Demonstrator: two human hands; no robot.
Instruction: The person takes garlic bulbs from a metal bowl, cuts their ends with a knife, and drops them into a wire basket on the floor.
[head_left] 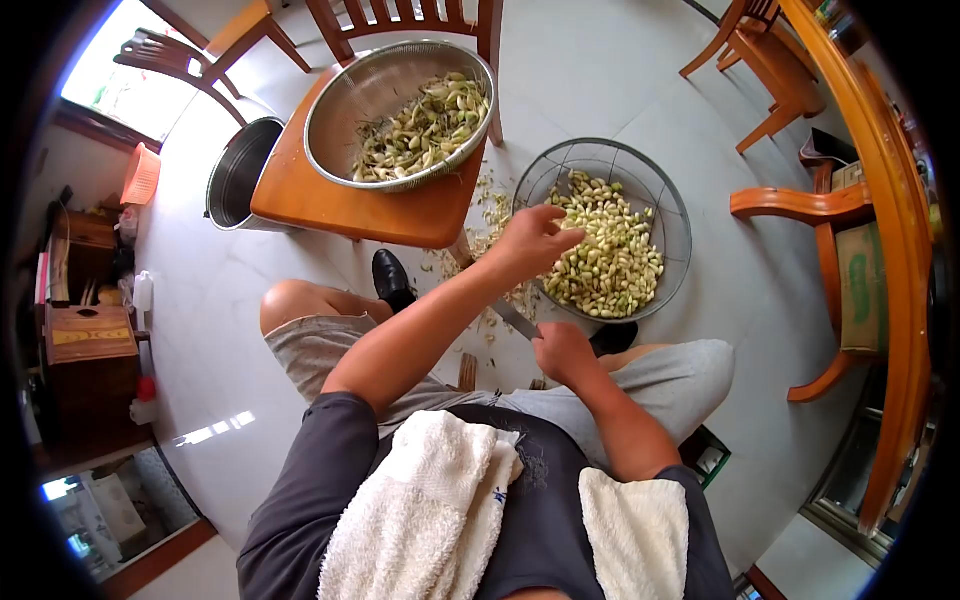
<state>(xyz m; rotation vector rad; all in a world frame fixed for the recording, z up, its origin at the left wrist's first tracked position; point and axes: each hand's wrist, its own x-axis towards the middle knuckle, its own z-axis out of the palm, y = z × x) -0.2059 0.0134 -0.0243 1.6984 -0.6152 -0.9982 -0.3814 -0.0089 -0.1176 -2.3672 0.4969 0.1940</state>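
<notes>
My left hand [540, 242] reaches over the left rim of a round wire-mesh basket [683, 235], its fingers apart and nothing visible between them. Many small pale green-white bulbs [625, 255] lie heaped in that basket on the floor. My right hand [566, 352] is closed around a knife [517, 319], whose blade points up and left below my left forearm. On a wooden chair [330, 208] stands a perforated metal colander [330, 125] with bulbs [430, 130] that still have stems and stringy bits.
Trimmings [490, 215] litter the floor between chair and basket. A metal bucket [232, 180] stands left of the chair. A wooden table [860, 110] with chairs runs along the right; a cabinet [90, 335] stands at left. Towels [420, 500] hang over my chest.
</notes>
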